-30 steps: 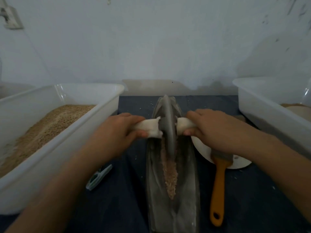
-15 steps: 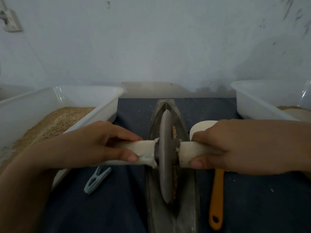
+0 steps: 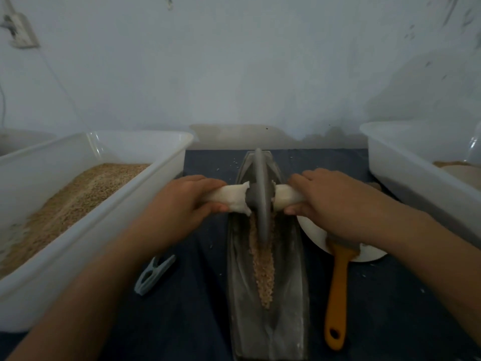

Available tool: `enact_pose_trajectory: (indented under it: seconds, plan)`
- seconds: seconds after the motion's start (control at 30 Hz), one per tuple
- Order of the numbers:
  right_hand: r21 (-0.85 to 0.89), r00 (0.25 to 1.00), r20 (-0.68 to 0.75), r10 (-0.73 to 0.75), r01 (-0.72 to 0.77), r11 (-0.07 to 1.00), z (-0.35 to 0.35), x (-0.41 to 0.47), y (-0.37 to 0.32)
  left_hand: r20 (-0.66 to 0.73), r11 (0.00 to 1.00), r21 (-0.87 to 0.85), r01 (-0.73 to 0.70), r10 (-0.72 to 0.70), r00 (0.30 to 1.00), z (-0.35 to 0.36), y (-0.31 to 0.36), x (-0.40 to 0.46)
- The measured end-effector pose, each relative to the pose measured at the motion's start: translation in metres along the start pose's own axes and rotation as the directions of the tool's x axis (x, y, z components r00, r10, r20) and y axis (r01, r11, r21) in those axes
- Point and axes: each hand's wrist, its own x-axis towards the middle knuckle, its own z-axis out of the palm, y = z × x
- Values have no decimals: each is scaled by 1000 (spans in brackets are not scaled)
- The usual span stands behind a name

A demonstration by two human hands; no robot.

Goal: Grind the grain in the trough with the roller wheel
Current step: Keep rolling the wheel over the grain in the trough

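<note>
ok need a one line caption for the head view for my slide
Both hands, left hand and right hand, grip the roller wheel handles over grain in the trough.

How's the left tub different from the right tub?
The left tub shows nearly whole, while the right tub is cut off by the frame edge. The left tub holds a wide heap of tan grain; in the right tub only a small patch of brownish contents shows. Both are white plastic and flank the trough.
</note>
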Motion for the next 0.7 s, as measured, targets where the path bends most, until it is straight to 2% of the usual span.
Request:
enact_pose_trajectory:
  seconds: [0.07,0.17,0.27,0.37,0.47,0.57,0.63,0.7]
  plan:
    - [82,989,142,-47,35,996,-18,-10,-5,184,990,-136,30,-4,983,-17,-1,-5]
    - [153,951,279,-131,91,984,-47,-28,-13,433,954,-295,49,87,897,-39,1,-15]
    - [170,939,304,-160,112,979,-59,-35,-17,498,934,-346,87,104,861,-47,3,-18]
    - [155,961,263,-88,48,987,-45,-26,-16,419,980,-182,87,-3,908,-34,2,-13]
    - [125,991,131,4,-21,992,-16,-7,-7,155,997,-4,81,-80,985,-11,1,-4]
    - [25,996,-72,49,-47,999,8,3,3,-31,992,120,31,-28,999,8,0,1]
    - [14,992,-114,46,-44,999,11,5,5,-77,991,137,1,9,997,12,0,3]
    - [5,997,-82,8,-8,1000,6,3,3,-37,996,84,1,2,999,7,0,3]
